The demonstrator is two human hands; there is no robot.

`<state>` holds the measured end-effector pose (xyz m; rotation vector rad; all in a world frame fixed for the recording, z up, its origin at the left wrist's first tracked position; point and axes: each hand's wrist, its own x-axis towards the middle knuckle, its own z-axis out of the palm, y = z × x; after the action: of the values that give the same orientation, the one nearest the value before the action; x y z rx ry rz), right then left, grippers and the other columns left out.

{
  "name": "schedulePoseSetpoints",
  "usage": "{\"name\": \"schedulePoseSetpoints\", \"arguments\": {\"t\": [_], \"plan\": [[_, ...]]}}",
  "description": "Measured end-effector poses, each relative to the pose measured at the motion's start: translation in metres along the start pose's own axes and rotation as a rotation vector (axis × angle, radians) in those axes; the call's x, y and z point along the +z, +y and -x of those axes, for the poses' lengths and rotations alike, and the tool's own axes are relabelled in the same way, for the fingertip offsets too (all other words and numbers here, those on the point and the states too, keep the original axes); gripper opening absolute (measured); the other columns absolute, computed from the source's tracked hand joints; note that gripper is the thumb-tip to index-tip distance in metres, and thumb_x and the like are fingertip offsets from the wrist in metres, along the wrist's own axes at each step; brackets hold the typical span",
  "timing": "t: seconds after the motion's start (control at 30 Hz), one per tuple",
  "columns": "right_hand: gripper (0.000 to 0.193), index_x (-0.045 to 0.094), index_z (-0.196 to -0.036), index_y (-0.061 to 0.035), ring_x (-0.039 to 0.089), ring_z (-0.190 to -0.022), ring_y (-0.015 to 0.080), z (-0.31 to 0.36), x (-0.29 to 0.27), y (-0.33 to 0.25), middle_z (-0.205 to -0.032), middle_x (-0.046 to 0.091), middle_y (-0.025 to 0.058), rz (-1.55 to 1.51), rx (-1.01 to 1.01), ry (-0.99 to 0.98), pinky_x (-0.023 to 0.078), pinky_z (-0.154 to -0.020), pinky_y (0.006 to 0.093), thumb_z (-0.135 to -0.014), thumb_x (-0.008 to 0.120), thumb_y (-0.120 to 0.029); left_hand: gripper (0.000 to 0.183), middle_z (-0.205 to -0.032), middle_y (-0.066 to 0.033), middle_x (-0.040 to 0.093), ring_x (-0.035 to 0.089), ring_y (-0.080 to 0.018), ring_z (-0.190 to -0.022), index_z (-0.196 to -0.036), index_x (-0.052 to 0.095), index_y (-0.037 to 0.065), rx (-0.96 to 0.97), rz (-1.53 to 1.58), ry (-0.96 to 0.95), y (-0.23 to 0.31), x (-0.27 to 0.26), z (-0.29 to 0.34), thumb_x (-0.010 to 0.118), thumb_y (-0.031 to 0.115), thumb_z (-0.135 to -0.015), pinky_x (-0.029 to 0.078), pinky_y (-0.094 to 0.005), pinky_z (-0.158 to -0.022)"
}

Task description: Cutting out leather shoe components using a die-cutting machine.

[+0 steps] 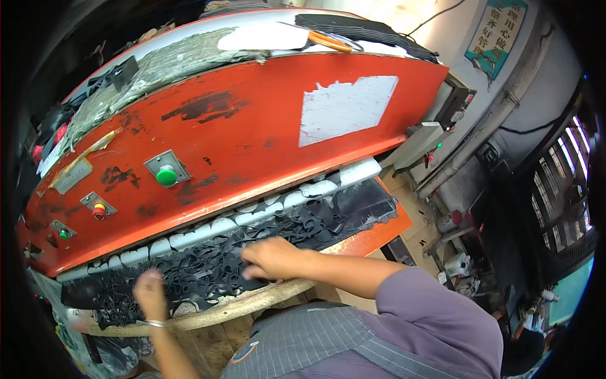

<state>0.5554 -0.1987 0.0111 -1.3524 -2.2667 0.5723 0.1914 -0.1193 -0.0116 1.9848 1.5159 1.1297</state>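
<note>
A long heap of black rubbery offcuts (202,276), cut into curls and strips, lies on the narrow bed of a red machine. Over the heap's left part is my left hand (150,295), its fingers curled and blurred. My right hand (273,258) is bent inward above the middle of the heap, fingers curled down toward the scraps. What either hand holds, if anything, is hidden. Behind the heap runs a row of white blocks or pads (224,225), under the edge of the red machine body (252,126). A flat black sheet (363,203) shows at the right end.
A pale worn ledge (233,311) edges the bed on my side. The red panel carries a green button (166,176) and a red button (99,212). On top lie a stack of black sheets (360,30) and orange-handled scissors (329,42). A control box (424,142) stands right.
</note>
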Motion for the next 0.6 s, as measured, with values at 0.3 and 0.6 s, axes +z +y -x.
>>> {"name": "schedulePoseSetpoints", "arguments": {"t": [0.3, 0.6], "plan": [[0.044, 0.061, -0.097, -0.0034, 0.058, -0.098, 0.0287, 0.087, 0.048, 0.005, -0.101, 0.060, 0.0126, 0.214, 0.109, 0.037, 0.050, -0.080, 0.0380, -0.065, 0.079, -0.027, 0.013, -0.075, -0.0134, 0.063, 0.058, -0.0330, -0.073, -0.074, 0.070, 0.005, 0.222, -0.265, -0.294, 0.115, 0.121, 0.106, 0.065, 0.016, -0.079, 0.047, -0.0402, -0.070], [0.036, 0.064, -0.087, -0.0022, 0.063, -0.087, 0.0300, 0.078, 0.030, 0.027, -0.090, 0.064, 0.0135, 0.185, -0.042, -0.063, 0.053, -0.074, 0.0392, -0.062, 0.076, -0.025, 0.018, -0.069, -0.0173, 0.061, 0.057, -0.0364, -0.068, -0.067, 0.066, 0.000, 0.189, -0.257, -0.367, 0.120, 0.115, 0.090, 0.067, 0.015, -0.076, 0.045, -0.0423, -0.066]]}}
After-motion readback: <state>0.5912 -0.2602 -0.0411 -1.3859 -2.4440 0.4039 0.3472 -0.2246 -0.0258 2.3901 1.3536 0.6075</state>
